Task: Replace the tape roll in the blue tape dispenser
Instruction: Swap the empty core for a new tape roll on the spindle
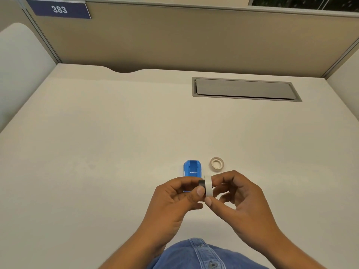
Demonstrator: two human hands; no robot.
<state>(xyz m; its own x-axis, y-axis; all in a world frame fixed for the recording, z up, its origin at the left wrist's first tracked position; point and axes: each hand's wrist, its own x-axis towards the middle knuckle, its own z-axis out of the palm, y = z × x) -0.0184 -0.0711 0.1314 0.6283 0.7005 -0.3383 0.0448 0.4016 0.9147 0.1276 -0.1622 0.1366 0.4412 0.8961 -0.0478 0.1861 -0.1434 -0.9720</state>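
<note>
Both hands raised together above the desk [97,133], meeting over a white tape roll [208,186] held on edge. Left hand [174,202] curled, thumb and forefinger pinched on a dark core piece [201,183] touching the roll's left face. Right hand [239,200] curled, thumb under the roll's rim, forefinger over its top, remaining fingers loosely bent. Blue tape dispenser [192,168] resting on the desk just beyond the left hand's fingertips, near edge hidden behind them. Second tape roll [217,163] lying flat, just right of the dispenser, beyond the right hand, apart from both.
</note>
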